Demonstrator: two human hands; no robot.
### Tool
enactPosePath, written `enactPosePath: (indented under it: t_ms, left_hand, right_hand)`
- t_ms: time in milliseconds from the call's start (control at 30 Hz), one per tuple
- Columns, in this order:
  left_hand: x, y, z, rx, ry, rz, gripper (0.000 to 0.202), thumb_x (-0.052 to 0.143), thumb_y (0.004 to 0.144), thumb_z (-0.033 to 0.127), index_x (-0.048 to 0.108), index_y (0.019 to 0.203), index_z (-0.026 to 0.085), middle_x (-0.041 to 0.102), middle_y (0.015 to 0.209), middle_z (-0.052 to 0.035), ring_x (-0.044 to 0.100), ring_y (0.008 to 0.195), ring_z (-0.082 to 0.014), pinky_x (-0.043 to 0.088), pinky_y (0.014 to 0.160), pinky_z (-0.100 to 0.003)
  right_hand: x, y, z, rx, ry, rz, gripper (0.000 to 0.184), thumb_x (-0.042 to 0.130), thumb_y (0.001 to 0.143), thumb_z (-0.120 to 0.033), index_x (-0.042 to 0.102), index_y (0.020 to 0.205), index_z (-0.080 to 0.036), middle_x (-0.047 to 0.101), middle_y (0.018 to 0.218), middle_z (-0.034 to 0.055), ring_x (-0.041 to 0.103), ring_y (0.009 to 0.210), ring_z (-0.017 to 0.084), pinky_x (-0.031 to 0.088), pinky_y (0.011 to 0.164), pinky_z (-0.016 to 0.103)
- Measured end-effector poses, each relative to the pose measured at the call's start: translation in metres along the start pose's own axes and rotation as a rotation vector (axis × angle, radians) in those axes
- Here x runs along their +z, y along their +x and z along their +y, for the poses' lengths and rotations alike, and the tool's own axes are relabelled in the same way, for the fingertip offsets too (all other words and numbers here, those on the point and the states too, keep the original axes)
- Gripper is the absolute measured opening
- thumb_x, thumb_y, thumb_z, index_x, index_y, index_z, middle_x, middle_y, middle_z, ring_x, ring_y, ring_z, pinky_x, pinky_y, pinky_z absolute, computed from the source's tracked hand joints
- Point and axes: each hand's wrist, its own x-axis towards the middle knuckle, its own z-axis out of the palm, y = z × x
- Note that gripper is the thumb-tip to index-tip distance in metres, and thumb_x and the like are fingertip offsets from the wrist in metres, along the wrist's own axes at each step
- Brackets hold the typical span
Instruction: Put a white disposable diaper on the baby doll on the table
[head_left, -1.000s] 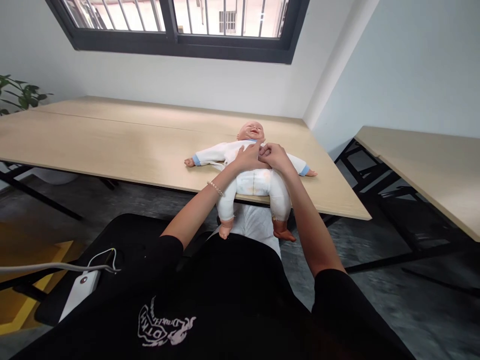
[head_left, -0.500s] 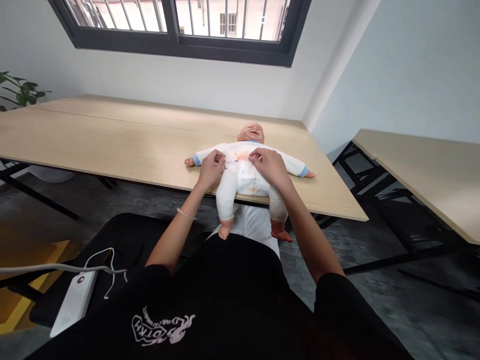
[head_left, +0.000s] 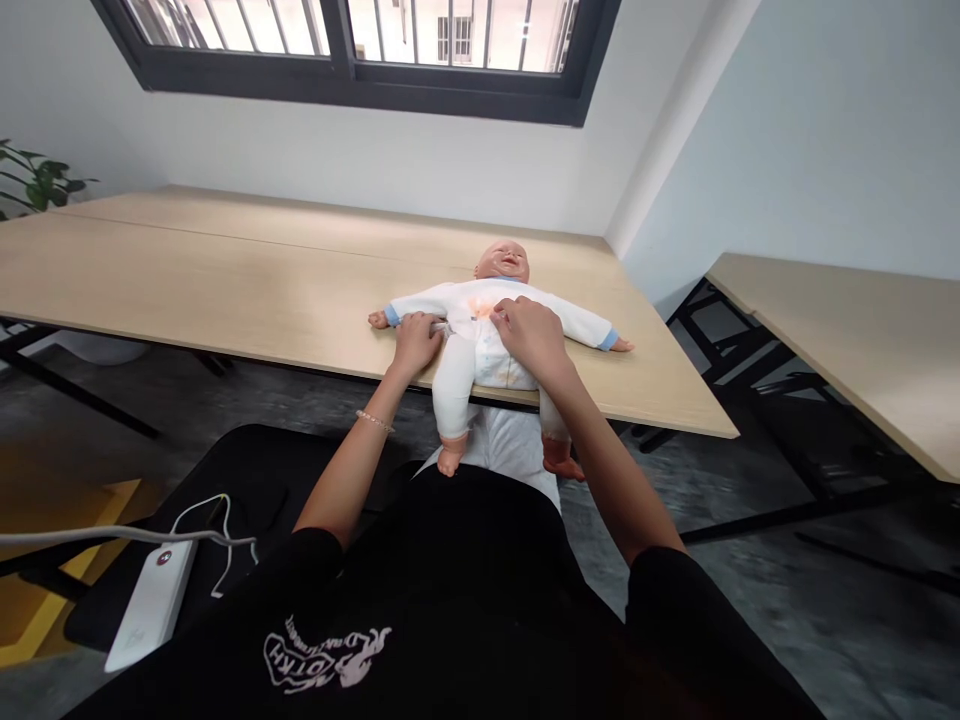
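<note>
A baby doll (head_left: 504, 262) lies on its back on the table, its head toward the window and its legs hanging over the front edge. It wears a white top (head_left: 427, 300) with blue cuffs and a white diaper (head_left: 491, 362) with faint coloured prints. At the doll's hip, on the left of the view, my left hand (head_left: 418, 343) pinches a white flap of the diaper. My right hand (head_left: 531, 330) rests over the front waist, fingertips closed on the diaper's upper edge; its grip is partly hidden. An orange print (head_left: 480, 306) shows between the hands.
The wooden table (head_left: 225, 270) runs along the wall under a barred window (head_left: 360, 75). Another table (head_left: 847, 330) stands at the right. On a black chair (head_left: 247, 470) at the lower left lies a white power bank (head_left: 154, 600) with cables. A plant (head_left: 45, 182) is at the far left.
My left hand has moved slightly left and down, from above the doll's waist to its hip, drawing on a white flap. My right hand has shifted a little left along the waist.
</note>
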Motion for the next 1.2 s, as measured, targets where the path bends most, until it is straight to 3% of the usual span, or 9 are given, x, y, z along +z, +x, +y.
enactPosePath:
  t_ms: [133, 233, 333, 433, 567, 700, 833, 1000, 1200]
  left_hand:
    - [0.000, 0.003, -0.008, 0.016, -0.131, 0.056, 0.004, 0.060, 0.085, 0.019, 0.061, 0.081, 0.020, 0.065, 0.097, -0.0111, 0.057, 0.105, -0.0318, 0.045, 0.098, -0.047]
    - [-0.001, 0.000, -0.011, 0.044, -0.328, 0.152, 0.014, 0.062, 0.079, 0.016, 0.052, 0.071, 0.021, 0.061, 0.084, -0.0054, 0.057, 0.091, -0.0252, 0.047, 0.089, -0.039]
    - [-0.001, -0.005, -0.012, 0.048, -0.571, 0.181, 0.013, 0.061, 0.076, 0.015, 0.050, 0.072, 0.021, 0.060, 0.079, -0.0020, 0.055, 0.079, -0.0199, 0.046, 0.077, -0.032]
    - [-0.003, -0.008, -0.011, 0.027, -0.743, 0.128, 0.009, 0.057, 0.075, 0.014, 0.053, 0.078, 0.021, 0.066, 0.081, -0.0012, 0.058, 0.076, -0.0172, 0.046, 0.074, -0.028]
    - [-0.005, -0.009, -0.008, 0.012, -0.840, 0.079, 0.011, 0.056, 0.076, 0.012, 0.050, 0.079, 0.021, 0.070, 0.086, -0.0028, 0.064, 0.081, -0.0167, 0.049, 0.079, -0.027]
    - [-0.006, -0.008, -0.006, -0.039, -0.961, 0.093, 0.016, 0.060, 0.075, 0.010, 0.049, 0.079, 0.021, 0.067, 0.083, -0.0018, 0.064, 0.077, -0.0159, 0.052, 0.074, -0.027]
    - [-0.008, -0.005, -0.010, -0.147, -1.086, 0.117, 0.023, 0.068, 0.077, 0.013, 0.047, 0.079, 0.022, 0.059, 0.074, 0.0023, 0.060, 0.066, -0.0131, 0.052, 0.065, -0.025]
    - [-0.010, -0.004, -0.014, -0.183, -1.156, 0.176, 0.031, 0.079, 0.072, 0.013, 0.050, 0.079, 0.020, 0.065, 0.080, 0.0019, 0.064, 0.075, -0.0111, 0.053, 0.068, -0.020]
    - [-0.011, -0.006, -0.011, -0.209, -1.212, 0.197, 0.033, 0.083, 0.071, 0.021, 0.051, 0.080, 0.020, 0.064, 0.074, 0.0022, 0.063, 0.064, -0.0101, 0.053, 0.060, -0.020]
  right_hand:
    - [0.002, -0.001, -0.001, 0.004, 0.008, 0.020, 0.040, 0.036, 0.109, -0.030, 0.066, 0.131, -0.014, 0.067, 0.126, 0.0166, 0.064, 0.110, 0.032, 0.044, 0.079, 0.035]
    - [0.006, -0.001, 0.000, 0.003, 0.039, 0.059, 0.038, 0.038, 0.108, -0.028, 0.068, 0.128, -0.013, 0.067, 0.123, 0.0172, 0.063, 0.107, 0.033, 0.044, 0.079, 0.037]
    - [0.012, 0.000, 0.003, -0.021, 0.132, 0.113, 0.037, 0.042, 0.106, -0.028, 0.071, 0.121, -0.010, 0.067, 0.116, 0.0221, 0.062, 0.102, 0.035, 0.044, 0.081, 0.040]
    - [0.018, 0.001, 0.006, -0.031, 0.216, 0.168, 0.034, 0.045, 0.104, -0.027, 0.073, 0.114, -0.010, 0.067, 0.109, 0.0233, 0.061, 0.099, 0.035, 0.045, 0.084, 0.043]
    - [0.018, 0.005, 0.005, -0.042, 0.272, 0.180, 0.030, 0.047, 0.104, -0.026, 0.073, 0.114, -0.014, 0.067, 0.110, 0.0174, 0.061, 0.103, 0.032, 0.045, 0.086, 0.040]
    - [0.014, 0.024, -0.009, -0.253, 0.463, 0.174, 0.025, 0.048, 0.105, -0.025, 0.070, 0.114, -0.016, 0.069, 0.112, 0.0100, 0.062, 0.105, 0.024, 0.044, 0.092, 0.033]
    - [0.016, 0.051, -0.037, -0.413, 0.397, 0.072, 0.021, 0.063, 0.098, -0.023, 0.070, 0.116, -0.015, 0.068, 0.116, 0.0100, 0.061, 0.107, 0.023, 0.042, 0.093, 0.031]
    - [0.030, 0.070, -0.060, -0.431, 0.289, -0.124, 0.030, 0.070, 0.094, -0.020, 0.069, 0.124, -0.015, 0.068, 0.120, 0.0103, 0.061, 0.112, 0.024, 0.043, 0.089, 0.031]
    - [0.048, 0.069, -0.057, -0.378, 0.355, -0.080, 0.045, 0.075, 0.086, -0.015, 0.061, 0.128, -0.012, 0.060, 0.122, 0.0120, 0.060, 0.106, 0.022, 0.046, 0.088, 0.028]
